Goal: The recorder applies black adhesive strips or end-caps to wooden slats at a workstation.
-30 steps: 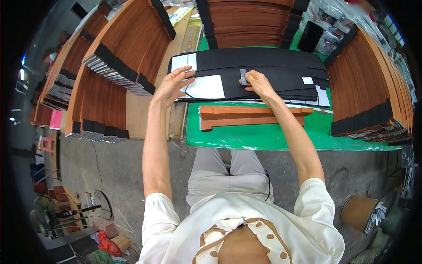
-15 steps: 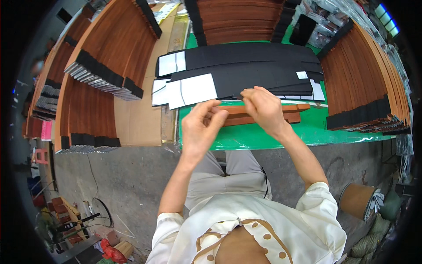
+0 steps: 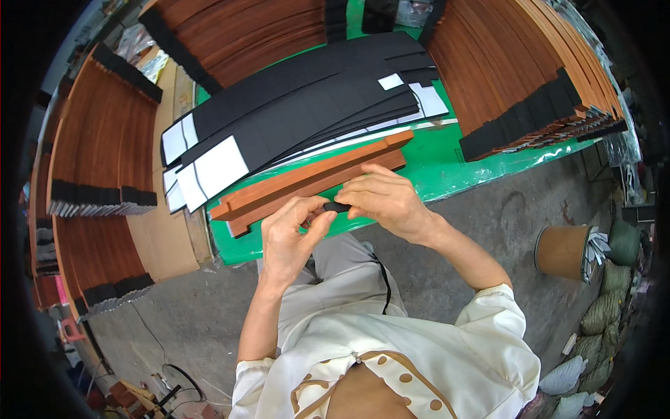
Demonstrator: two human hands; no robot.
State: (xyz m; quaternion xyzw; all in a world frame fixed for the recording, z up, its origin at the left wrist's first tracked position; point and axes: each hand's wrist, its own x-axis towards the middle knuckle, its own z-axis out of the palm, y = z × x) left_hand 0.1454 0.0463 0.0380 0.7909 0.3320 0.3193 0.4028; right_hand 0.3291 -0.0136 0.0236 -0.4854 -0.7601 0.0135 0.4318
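A small black strip (image 3: 337, 207), apparently foam, is held between my two hands in front of the table's near edge. My left hand (image 3: 287, 234) pinches one end between thumb and fingers. On the other end, the fingers of my right hand (image 3: 384, 201) are closed. Just beyond them lie two reddish-brown wooden bars (image 3: 300, 177), side by side and slanting up to the right. Behind the bars, black sheets (image 3: 279, 115) overlap in a pile, with white patches (image 3: 213, 170) at their left ends and some white at the right.
A green cover (image 3: 447, 171) lies over the table. Stacks of brown boards with black-wrapped ends stand at the left (image 3: 105, 133), back (image 3: 251, 35) and right (image 3: 502, 63). A brown drum (image 3: 562, 253) with white scraps stands on the floor at right, near bundled sacks (image 3: 604, 307).
My view has turned, so the table now slants. Both hands have moved from over the bars to this side of them, close together, and the black strip now shows between them.
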